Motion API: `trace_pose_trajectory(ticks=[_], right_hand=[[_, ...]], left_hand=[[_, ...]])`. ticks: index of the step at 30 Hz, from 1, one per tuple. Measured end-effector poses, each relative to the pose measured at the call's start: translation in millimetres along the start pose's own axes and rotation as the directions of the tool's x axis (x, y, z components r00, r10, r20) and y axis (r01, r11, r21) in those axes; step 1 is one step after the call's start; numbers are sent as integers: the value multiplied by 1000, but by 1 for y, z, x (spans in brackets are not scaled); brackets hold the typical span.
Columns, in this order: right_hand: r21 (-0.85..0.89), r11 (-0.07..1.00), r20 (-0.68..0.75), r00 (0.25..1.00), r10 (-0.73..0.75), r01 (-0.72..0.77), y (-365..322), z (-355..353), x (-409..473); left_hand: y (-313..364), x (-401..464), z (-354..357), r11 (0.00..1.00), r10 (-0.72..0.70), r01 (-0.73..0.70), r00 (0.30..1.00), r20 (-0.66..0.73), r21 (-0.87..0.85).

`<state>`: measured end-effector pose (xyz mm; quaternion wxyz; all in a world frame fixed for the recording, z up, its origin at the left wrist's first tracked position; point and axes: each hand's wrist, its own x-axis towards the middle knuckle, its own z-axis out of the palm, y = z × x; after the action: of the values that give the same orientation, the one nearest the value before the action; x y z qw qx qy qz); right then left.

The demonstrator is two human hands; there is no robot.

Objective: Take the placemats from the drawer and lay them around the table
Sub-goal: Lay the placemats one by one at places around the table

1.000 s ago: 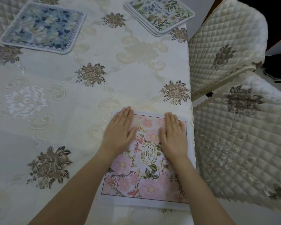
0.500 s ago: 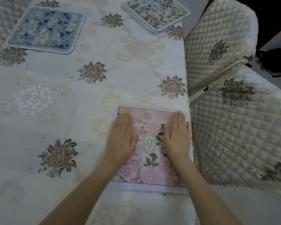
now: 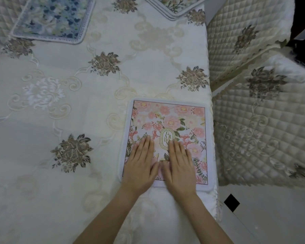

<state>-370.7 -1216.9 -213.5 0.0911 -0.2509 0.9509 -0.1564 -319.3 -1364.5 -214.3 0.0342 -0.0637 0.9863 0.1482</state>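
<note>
Left hand (image 3: 141, 166) and right hand (image 3: 179, 167) lie flat, fingers extended, palms down side by side on the near half of the pink floral placemat (image 3: 167, 131), gripping nothing. Mat sits square at the table's right edge, near corner; its right border almost meets the tablecloth (image 3: 77, 106) hem. Quilted chairs (image 3: 264, 124) crowd that side. Blue placemat (image 3: 53, 18) far left; stacked placemats (image 3: 176, 7) far right corner. Broad bare cloth between.

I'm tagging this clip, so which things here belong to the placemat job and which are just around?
Job: pink floral placemat, blue floral placemat, stack of green floral placemats, table, left hand, right hand.
Around: two quilted chair covers.
</note>
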Motion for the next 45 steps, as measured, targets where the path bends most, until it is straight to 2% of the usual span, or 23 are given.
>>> trace_pose_trajectory(ticks=[8,11,18,21,24,29,33,36,40,45], right_hand=[[-31,997,-18,997,71,-71,57,-19,-18],[-49,991,-31,992,126,-128,57,-19,-20],[-53,989,53,989,139,-136,47,-36,-20],[90,983,78,985,151,-158,37,-54,-13],[368,883,15,951,308,-291,21,-89,-12],[502,827,-158,913,376,-254,-17,-145,-55],[447,867,-295,879,375,-221,-34,-171,-115],[399,894,-390,844,367,-204,-39,-182,-165],[341,906,-443,807,390,-251,-27,-183,-225],[282,896,-447,779,439,-343,20,-179,-284]], left_hand=[[-55,-26,-15,998,52,-52,999,6,46],[-56,-29,-15,996,43,-43,999,3,84],[-45,-21,-33,983,23,-29,999,31,182],[-32,-10,-56,988,-53,43,997,63,148],[-20,2,-87,991,-124,123,992,34,46],[12,-13,-147,990,15,-42,979,-201,-132],[57,-53,-180,950,148,-229,930,-337,-213],[90,-88,-188,915,234,-326,909,-346,-237],[122,-120,-179,874,365,-442,872,-327,-201],[165,-133,-150,835,499,-532,840,-214,-142]])
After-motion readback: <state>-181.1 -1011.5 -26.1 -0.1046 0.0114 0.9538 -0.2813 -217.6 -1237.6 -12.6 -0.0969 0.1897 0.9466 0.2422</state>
